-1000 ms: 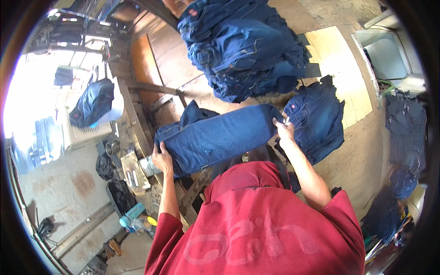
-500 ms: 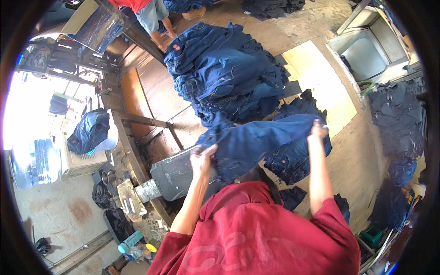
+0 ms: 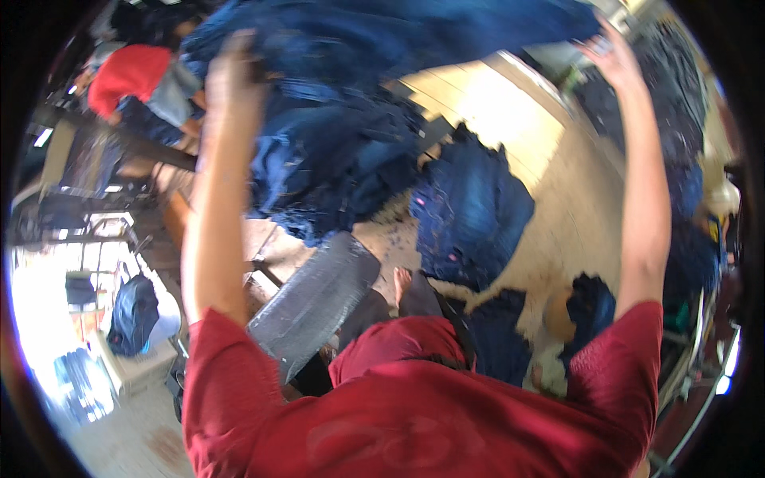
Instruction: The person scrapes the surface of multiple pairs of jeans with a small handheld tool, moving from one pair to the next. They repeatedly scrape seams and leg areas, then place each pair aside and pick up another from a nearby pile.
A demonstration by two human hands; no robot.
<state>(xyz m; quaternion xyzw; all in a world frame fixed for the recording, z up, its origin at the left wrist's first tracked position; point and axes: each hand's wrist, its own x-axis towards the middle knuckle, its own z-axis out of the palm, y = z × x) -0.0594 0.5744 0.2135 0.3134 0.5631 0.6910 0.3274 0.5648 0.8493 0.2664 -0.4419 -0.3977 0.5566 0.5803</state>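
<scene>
We counted one dark-blue denim garment (image 3: 478, 32), raised between one left hand (image 3: 235, 68) and one right hand (image 3: 615, 60), partly blocking one large blue denim pile (image 3: 343, 151). We could not tell whether the blurred left or spread right fingers gripped it. We also noted one smaller blue denim pile (image 3: 474, 211), one grey film-wrapped block (image 3: 319, 299), one red-shirted co-worker (image 3: 131, 80).

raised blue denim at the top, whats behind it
Below the edge of the raised denim, a denim pile and a pale yellow sheet show partly. Whatever lies straight behind it is covered, so the pile's far extent cannot be seen.
</scene>
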